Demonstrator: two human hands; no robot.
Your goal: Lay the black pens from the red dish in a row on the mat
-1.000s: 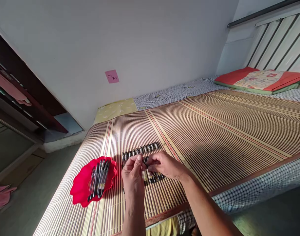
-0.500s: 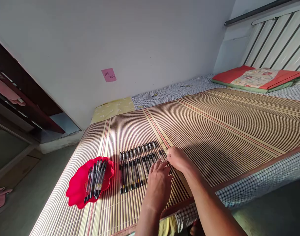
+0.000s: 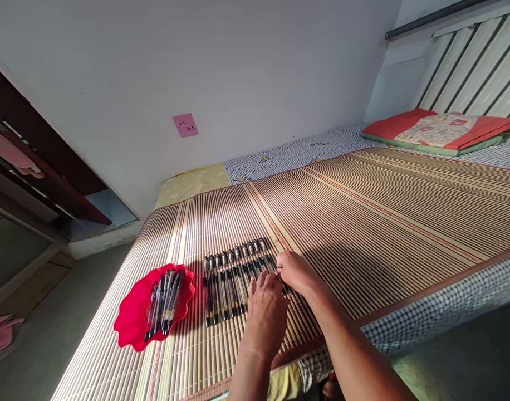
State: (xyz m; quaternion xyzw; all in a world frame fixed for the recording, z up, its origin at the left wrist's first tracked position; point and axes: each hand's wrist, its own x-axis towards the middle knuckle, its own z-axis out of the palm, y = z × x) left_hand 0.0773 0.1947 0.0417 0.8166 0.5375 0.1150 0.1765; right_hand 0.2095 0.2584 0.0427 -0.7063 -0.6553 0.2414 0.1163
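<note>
A row of black-ended pens with clear barrels (image 3: 231,281) lies side by side on the striped bamboo mat (image 3: 342,206). My left hand (image 3: 266,306) rests over the lower right end of the row, fingers spread and slightly bent; it hides the lower parts of the pens there. At the right end of the row, my right hand (image 3: 294,270) has its fingers pinched on the outermost pen (image 3: 270,262), most of which is hidden. To the left, a red scalloped plate (image 3: 132,320) holds several more pens (image 3: 165,301) in a loose bunch.
The mat covers a bed with a checked sheet (image 3: 426,317). A folded red and floral quilt (image 3: 439,131) lies at the far right by the white slatted headboard (image 3: 476,67). The wall behind bears a pink note (image 3: 185,125). Dark shelving (image 3: 38,145) stands at left.
My right hand has shifted slightly left, closer to the row and my left hand. The left hand stays over the pens. The plate and its pens keep their place.
</note>
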